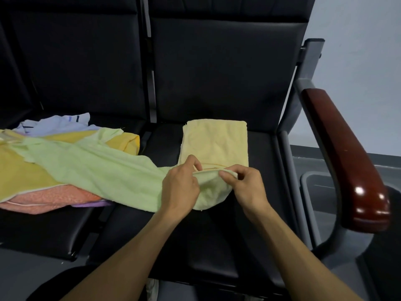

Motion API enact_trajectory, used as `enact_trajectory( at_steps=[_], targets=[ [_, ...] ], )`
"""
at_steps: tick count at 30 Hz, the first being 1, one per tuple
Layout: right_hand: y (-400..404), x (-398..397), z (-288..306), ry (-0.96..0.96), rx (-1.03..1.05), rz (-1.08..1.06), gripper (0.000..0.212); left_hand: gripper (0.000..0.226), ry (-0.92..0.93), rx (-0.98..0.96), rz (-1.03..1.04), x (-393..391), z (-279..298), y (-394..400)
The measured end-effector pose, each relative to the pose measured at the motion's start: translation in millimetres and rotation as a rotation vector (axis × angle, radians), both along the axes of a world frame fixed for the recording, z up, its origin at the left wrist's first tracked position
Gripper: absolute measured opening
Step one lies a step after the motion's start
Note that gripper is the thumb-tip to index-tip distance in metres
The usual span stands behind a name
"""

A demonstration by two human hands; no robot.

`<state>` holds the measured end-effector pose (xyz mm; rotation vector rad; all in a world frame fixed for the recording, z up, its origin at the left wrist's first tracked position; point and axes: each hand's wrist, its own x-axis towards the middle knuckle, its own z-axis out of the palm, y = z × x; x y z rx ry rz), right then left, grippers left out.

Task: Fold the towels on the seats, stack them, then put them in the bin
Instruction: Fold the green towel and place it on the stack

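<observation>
On the right-hand seat point(256, 224), both hands were clamped on one edge of a pale green towel point(104, 170). Left hand point(181, 187) pinched that edge between thumb and fingers; right hand point(247, 185) pinched it just beside, so the two hands sat close together, near the front end of a folded yellow towel point(214, 144).

One folded yellow towel lay flat on that seat, its near end touching the green cloth. One green towel trailed leftward from it, across the gap between the seats and over a loose pile on the left seat point(43, 231). Left of the folded towel, that pile showed four more cloths that I could count: a deeper yellow towel point(19, 172), an orange-pink towel point(50, 200) under it, a sliver of purple towel point(91, 204) at the pile's front edge, and a white towel point(58, 123) at the back.

Two black padded seats with tall backs carried everything. Right of the folded towel stood one grey metal armrest frame topped by a glossy reddish-brown pad point(345, 157). Beyond it sat a grey bin point(312, 192), partly hidden by the frame, before a pale wall point(368, 68).
</observation>
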<state>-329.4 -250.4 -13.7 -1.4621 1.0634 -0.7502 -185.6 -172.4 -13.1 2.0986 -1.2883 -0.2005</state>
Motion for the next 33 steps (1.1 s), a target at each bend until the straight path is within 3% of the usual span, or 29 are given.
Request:
enact_trajectory(
  at_steps=[5, 9, 11, 13, 15, 16, 17, 20, 22, 25, 27, 29, 33],
  targets=[
    [-8.6, -5.1, -4.4, -0.11, 0.068, -0.125, 0.025, 0.026, -0.058, 0.065, 0.027, 7.6, 0.8, 2.9],
    [-7.1, -4.3, 2.3, -0.039, 0.057, -0.134, 0.029, 0.027, -0.067, 0.038, 0.074, 13.6, 2.1, 0.9],
    [-3.8, -4.1, 7.7, 0.104, -0.064, 0.009, 0.029, 0.029, 0.055, -0.029, 0.002, 13.6, 4.8, -1.4],
    [4.5, -1.4, 9.1, 0.236, -0.138, 0.222, 0.041, 0.032, 0.153, -0.067, -0.126, 7.0, 9.1, -1.4],
    [9.0, 2.6, 4.9, 0.287, -0.199, 0.298, 0.03, 0.031, 0.154, -0.076, -0.203, 3.0, 9.2, -0.2],
    [8.7, 3.8, 6.0, 0.275, -0.224, 0.266, 0.012, 0.03, 0.13, -0.087, -0.202, 4.7, 6.8, -0.5],
    [6.8, 2.9, 6.9, 0.257, -0.249, 0.196, 0.01, 0.03, 0.102, -0.095, -0.178, 8.9, 3.4, -0.8],
    [-0.6, -4.0, 17.3, 0.142, -0.298, -0.128, 0.027, 0.028, 0.034, -0.062, -0.071, 21.0, -2.6, -0.4],
    [0.9, -6.3, 22.1, 0.153, -0.332, -0.18, 0.028, 0.025, 0.045, -0.048, -0.09, 20.3, -2.5, 0.9],
    [8.5, -3.3, 18.9, 0.355, -0.253, 0.078, 0.023, 0.023, 0.009, -0.038, -0.095, 16.9, -3.4, 2.3],
    [12.3, -1.2, 15.5, 0.529, -0.255, 0.257, 0.046, 0.022, -0.047, -0.013, -0.027, 19.3, -3.0, 2.1],
    [13.6, 1.0, 14.9, 0.636, -0.309, 0.305, 0.053, 0.019, -0.054, -0.004, 0.017, 21.5, -1.4, 2.2],
    [8.9, -2.2, 15.9, 0.607, -0.351, 0.23, 0.024, 0.017, -0.101, 0.027, 0.052, 21.6, -0.3, 4.6]
  ],
)
